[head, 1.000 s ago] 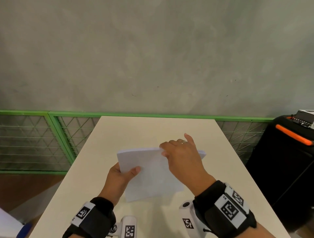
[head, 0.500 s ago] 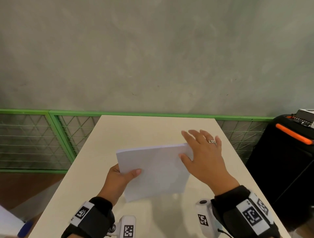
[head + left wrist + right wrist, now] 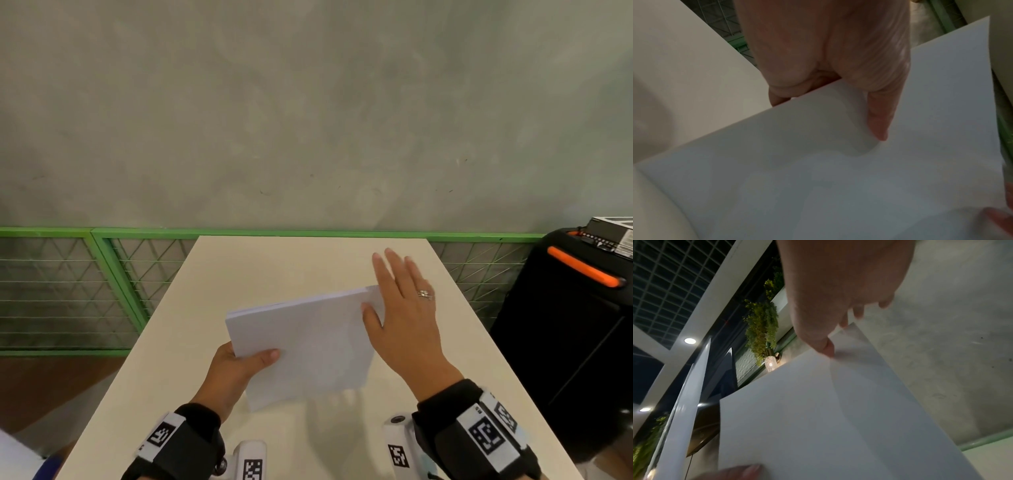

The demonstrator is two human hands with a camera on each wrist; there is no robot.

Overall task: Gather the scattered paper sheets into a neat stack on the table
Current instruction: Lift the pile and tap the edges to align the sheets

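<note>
Matt white paper in the stack (image 3: 308,346), smooth and unmarked, the top sheet bending softly near the right edge. The table (image 3: 274,267) under it is a smooth cream top with a faint sheen. Behind, a rough, mottled grey wall (image 3: 308,120) that looks like concrete, and a green-painted metal fence (image 3: 102,284) with wire mesh. On the right, a black box (image 3: 565,342), matt plastic by the look, with a glossy orange handle (image 3: 582,270). Black cloth wristbands (image 3: 191,435) too.

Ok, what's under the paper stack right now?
The left hand's fingers go under the paper stack, thumb on top. It is tilted above the table. The right hand touches its right edge. Anything beneath is hidden.
</note>
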